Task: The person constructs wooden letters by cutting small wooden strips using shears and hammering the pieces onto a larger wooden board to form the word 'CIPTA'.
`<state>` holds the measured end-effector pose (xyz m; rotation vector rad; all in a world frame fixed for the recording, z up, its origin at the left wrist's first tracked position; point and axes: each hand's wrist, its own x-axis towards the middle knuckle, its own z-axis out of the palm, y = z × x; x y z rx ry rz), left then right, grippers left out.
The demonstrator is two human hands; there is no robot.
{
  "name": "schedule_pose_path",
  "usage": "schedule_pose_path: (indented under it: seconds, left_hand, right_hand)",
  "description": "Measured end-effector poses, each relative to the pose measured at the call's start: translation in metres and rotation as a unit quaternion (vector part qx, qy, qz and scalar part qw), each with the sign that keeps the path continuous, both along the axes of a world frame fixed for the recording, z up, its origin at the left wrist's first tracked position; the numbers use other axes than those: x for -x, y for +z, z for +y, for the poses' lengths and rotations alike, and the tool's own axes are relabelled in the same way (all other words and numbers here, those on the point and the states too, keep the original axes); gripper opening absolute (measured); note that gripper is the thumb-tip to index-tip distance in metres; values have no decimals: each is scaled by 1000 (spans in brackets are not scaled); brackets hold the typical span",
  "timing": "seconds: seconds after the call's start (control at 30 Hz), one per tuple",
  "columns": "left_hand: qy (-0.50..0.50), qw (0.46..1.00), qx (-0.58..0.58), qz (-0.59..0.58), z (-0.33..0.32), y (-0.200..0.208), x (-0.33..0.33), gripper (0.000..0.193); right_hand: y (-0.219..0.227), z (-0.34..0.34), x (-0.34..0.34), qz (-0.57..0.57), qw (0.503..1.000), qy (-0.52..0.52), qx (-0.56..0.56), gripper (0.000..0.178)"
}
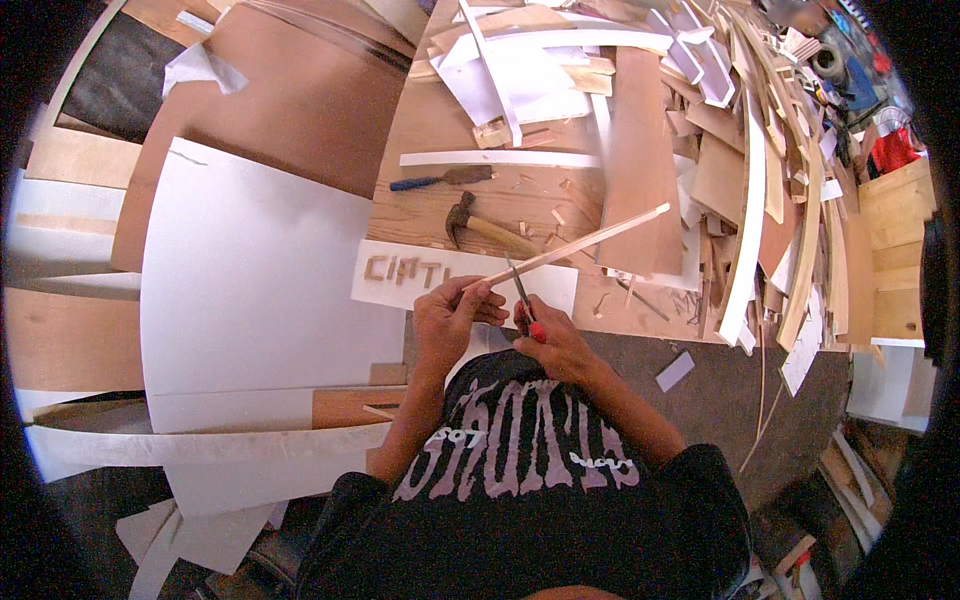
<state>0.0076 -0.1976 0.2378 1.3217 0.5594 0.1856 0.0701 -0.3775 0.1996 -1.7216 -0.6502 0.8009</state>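
My left hand (455, 315) is closed around the near end of a thin, pale wooden strip (590, 241). The strip slants up and away to the right over the workbench. In my right hand (550, 340) is a red-handled tool (520, 287) with a narrow metal blade; its exact kind is hard to make out. The blade crosses the strip close to my left fingers. Beneath both hands lies a white board (400, 298) with small wooden letter pieces (400, 269) on it. Just beyond the board rests a claw hammer (490, 229) with a wooden handle.
A blue-handled flat-bladed tool (440, 179) lies behind the hammer, before a long white strip (500, 159). Wood offcuts and curved strips (750, 200) heap up at the right. Large white (260, 280) and brown (270, 100) sheets lie at the left.
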Motion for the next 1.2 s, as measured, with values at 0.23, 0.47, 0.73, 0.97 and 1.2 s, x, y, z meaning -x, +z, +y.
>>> schedule_pose_path:
  seconds: [0.23, 0.47, 0.73, 0.97, 1.2]
  left_hand:
    - [-27, 1000, -4, 3, -7, -1, -7, 23]
    - [-71, 997, -39, 8, -7, 7, -17, 23]
    - [-88, 995, -26, 28, -7, -3, -26, 26]
    - [-89, 996, -3, 27, -1, -12, -33, 26]
    - [-81, 996, 25, 30, 15, -17, -30, 25]
  right_hand:
    - [4, -8, 0, 14, 999, -20, 23, 37]
    - [-8, -13, 3, 41, 997, -40, 46, 33]
    - [-28, -15, 4, 48, 996, -52, 58, 31]
    - [-31, -8, -4, 65, 994, -41, 76, 36]
    - [-13, 7, -6, 62, 997, -28, 43, 41]
